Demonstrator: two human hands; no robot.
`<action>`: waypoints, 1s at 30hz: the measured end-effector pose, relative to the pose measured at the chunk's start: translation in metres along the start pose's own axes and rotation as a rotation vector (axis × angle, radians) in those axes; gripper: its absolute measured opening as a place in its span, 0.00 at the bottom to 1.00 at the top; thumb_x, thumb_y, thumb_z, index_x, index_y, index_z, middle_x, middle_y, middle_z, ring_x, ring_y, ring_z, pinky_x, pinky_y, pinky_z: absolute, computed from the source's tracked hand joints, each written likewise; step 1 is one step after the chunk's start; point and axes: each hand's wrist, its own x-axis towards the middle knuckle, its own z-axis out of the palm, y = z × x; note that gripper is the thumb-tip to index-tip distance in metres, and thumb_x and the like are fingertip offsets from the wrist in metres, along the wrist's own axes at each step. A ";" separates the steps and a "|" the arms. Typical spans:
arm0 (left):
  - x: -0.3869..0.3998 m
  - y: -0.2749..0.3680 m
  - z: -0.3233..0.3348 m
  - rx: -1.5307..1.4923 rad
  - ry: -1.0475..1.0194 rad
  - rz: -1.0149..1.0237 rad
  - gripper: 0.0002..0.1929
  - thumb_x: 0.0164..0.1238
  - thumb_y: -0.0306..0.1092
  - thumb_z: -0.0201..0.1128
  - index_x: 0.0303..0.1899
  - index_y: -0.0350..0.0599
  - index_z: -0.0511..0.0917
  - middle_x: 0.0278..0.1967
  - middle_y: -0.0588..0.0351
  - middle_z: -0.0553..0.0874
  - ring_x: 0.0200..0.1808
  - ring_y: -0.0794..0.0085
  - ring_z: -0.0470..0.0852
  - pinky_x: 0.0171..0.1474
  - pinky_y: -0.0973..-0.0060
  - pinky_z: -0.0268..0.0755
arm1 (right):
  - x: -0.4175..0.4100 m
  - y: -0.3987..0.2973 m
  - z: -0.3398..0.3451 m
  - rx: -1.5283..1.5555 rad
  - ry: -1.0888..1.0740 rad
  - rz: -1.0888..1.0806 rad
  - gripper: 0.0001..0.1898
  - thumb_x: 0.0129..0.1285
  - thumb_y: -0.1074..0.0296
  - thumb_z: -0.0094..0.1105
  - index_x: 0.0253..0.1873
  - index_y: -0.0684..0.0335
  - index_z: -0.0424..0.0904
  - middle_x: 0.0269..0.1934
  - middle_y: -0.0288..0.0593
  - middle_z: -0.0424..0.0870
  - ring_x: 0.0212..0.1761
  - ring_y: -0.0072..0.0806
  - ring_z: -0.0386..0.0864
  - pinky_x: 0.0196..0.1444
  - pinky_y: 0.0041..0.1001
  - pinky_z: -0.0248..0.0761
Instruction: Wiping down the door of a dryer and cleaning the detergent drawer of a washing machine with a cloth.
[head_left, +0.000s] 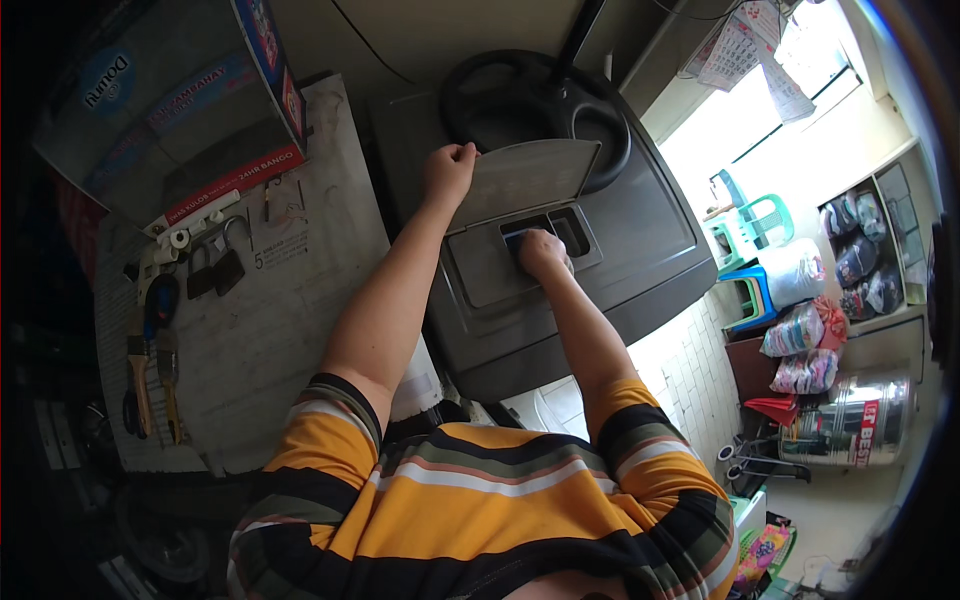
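Note:
Before me stands a dark grey washing machine or dispenser-like appliance (637, 247) with a recessed compartment in its top. My left hand (451, 172) pinches the upper left corner of the raised grey flap lid (529, 176), holding it up. My right hand (544, 253) reaches into the open compartment (574, 232), its fingers partly hidden inside; whether they grip anything does not show. A divider splits the compartment, and its right section is visible beside my hand. A black steering-wheel-shaped base (465, 90) with a pole rests on the appliance behind the lid.
At left, a worn board (300, 330) carries paintbrushes (139, 375), padlocks (229, 270), white rolls and a glass-sided display case (187, 135). On the right are stools (750, 292), filled plastic bags (795, 330) and a large metal tin (847, 420).

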 end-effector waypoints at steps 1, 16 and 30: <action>-0.001 -0.002 0.000 0.012 0.001 -0.011 0.14 0.67 0.43 0.59 0.31 0.44 0.85 0.26 0.50 0.86 0.30 0.61 0.85 0.37 0.68 0.73 | -0.006 0.001 -0.005 0.009 0.004 -0.017 0.14 0.65 0.62 0.51 0.44 0.62 0.85 0.47 0.53 0.84 0.50 0.45 0.83 0.50 0.39 0.77; 0.000 0.003 0.003 0.015 0.006 0.007 0.15 0.67 0.43 0.59 0.31 0.43 0.86 0.27 0.49 0.86 0.31 0.60 0.85 0.37 0.68 0.74 | -0.013 -0.012 0.024 0.462 0.298 -0.074 0.22 0.66 0.52 0.45 0.38 0.67 0.83 0.37 0.62 0.82 0.44 0.57 0.80 0.51 0.46 0.72; 0.003 -0.005 0.000 0.018 0.004 0.021 0.15 0.66 0.45 0.60 0.31 0.44 0.86 0.27 0.49 0.86 0.33 0.59 0.86 0.38 0.67 0.74 | -0.007 0.009 -0.003 0.155 -0.095 -0.388 0.22 0.69 0.59 0.40 0.42 0.74 0.80 0.40 0.60 0.83 0.46 0.54 0.80 0.49 0.43 0.74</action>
